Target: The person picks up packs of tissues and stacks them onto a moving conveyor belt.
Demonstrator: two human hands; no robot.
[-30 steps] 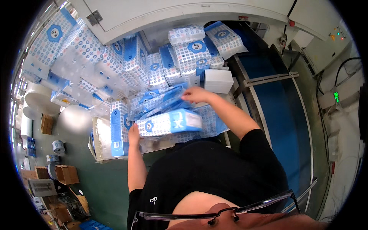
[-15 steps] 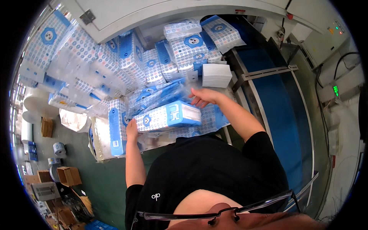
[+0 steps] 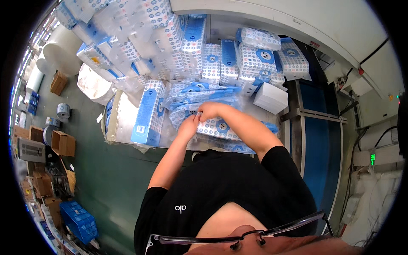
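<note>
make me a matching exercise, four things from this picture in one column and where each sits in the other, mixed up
Things:
1. white box
2. blue crate
3. big white roll
4. blue-and-white pack under both hands

Places:
A. on the green floor, lower left
B. on the table right in front of the person
C. upper left, beside the piled packs
D. at the table's right end, next to the blue conveyor

Pairs: 1-D, 2-A, 3-C, 4-B
</note>
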